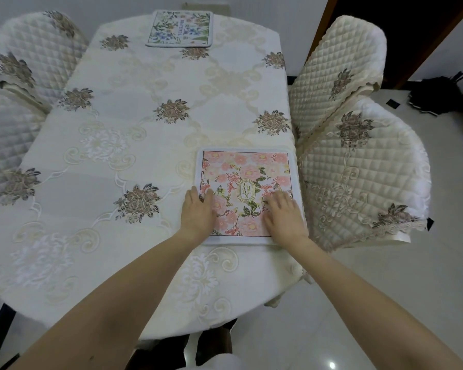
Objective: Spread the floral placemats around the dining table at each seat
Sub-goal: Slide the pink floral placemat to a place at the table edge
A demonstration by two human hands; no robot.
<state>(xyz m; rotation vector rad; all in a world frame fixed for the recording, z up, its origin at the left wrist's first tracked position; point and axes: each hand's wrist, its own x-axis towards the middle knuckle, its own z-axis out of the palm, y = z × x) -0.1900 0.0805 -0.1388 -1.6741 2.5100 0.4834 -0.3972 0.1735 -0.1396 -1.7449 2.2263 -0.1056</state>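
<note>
Both hands pressed flat on the pink mat (247, 192) at the table's right edge.

The left hand (197, 213) lay on its near-left corner, the right hand (284, 216) on its near-right part, fingers spread, gripping nothing. Beyond the hands a blue mat (179, 28) sat at the far end of the embroidered cream tablecloth (118, 129). Quilted chairs (358, 177) stood just right of the hands, others left, on a pale tile floor (358, 303).

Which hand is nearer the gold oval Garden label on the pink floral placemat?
Right hand, just right of the gold oval label. Left hand rests farther off, over the pink floral placemat left edge.
</note>
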